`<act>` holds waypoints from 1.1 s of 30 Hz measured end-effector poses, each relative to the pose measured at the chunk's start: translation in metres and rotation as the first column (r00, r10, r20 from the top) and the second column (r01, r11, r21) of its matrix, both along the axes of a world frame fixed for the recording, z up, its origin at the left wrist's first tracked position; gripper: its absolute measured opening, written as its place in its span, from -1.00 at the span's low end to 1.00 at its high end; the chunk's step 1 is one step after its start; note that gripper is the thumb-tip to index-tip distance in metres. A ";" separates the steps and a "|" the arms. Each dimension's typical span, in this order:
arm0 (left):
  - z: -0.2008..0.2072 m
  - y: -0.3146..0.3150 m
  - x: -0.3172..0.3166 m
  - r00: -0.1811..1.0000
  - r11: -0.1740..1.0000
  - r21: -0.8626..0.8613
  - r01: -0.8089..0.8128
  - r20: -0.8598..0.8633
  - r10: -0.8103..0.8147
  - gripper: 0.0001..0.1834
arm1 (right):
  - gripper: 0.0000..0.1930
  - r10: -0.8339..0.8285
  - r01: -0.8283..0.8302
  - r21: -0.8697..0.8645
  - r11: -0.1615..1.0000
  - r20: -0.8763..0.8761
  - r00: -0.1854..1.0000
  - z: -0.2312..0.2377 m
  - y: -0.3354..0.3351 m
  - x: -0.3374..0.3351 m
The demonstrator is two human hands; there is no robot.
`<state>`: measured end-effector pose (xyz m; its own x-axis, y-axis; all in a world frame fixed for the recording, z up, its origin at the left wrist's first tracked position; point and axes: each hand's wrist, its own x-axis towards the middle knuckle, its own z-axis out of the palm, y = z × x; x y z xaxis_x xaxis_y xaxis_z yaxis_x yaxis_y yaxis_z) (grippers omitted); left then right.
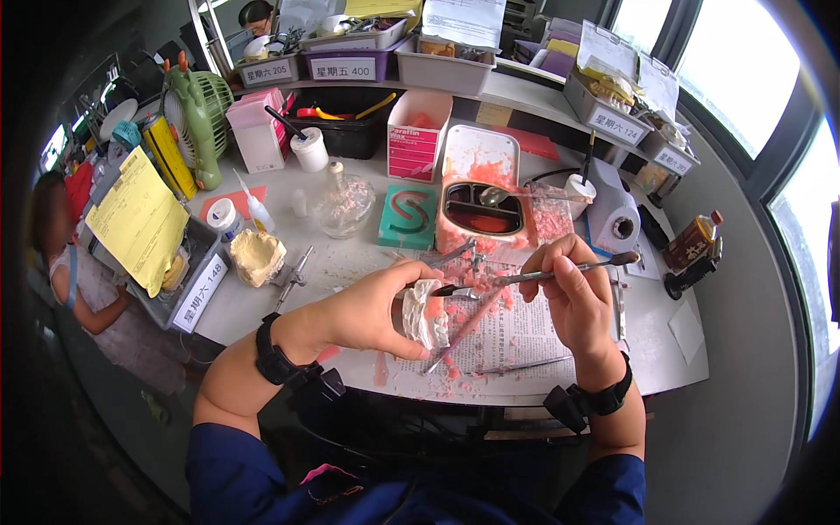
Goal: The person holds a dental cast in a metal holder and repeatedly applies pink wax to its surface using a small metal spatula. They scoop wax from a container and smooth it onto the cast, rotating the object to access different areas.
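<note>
My left hand [372, 306] is closed around a white plaster dental cast [424, 325], held above the newspaper. Pink wax [435, 306] shows on the side of the cast facing right. In a pinch grip, my right hand [576, 293] holds a wax spatula [528, 276], its dark tip at the wax on the cast. Below the hands, newspaper [516, 332] is littered with pink wax scraps, and a pink-smeared tool [464, 332] lies slanted across it. Just beyond stands a metal articulator [472, 254], partly hidden by the hands.
A heated wax pot [484, 210] with a spoon stands behind the hands, beside a green box [407, 216] and a glass burner [344, 206]. A yellowish cast [257, 257] sits at left, near a grey bin [197, 276]. A paper roll [615, 206] and bottle [693, 241] stand right.
</note>
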<state>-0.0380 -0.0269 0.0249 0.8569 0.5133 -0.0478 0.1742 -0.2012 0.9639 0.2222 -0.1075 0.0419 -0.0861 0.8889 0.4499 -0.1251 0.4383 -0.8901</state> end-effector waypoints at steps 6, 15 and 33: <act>-0.001 0.000 0.000 1.000 0.999 -0.042 0.000 0.012 0.001 -0.08 | -0.77 0.033 -0.033 0.019 0.999 -0.003 0.999 0.003 -0.004 -0.002; 0.001 0.000 0.000 1.000 0.999 -0.038 -0.006 -0.029 0.005 -0.08 | -0.79 0.046 -0.050 0.077 0.996 0.059 0.997 0.003 -0.007 -0.002; 0.001 -0.001 0.001 1.000 0.999 -0.045 -0.009 0.005 0.009 -0.11 | -0.72 -0.043 0.034 0.097 0.995 0.096 0.994 0.005 -0.010 -0.008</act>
<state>-0.0368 -0.0280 0.0258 0.8525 0.5184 -0.0670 0.1712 -0.1560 0.9728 0.2147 -0.1174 0.0471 -0.1008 0.8460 0.5235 -0.0206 0.5243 -0.8513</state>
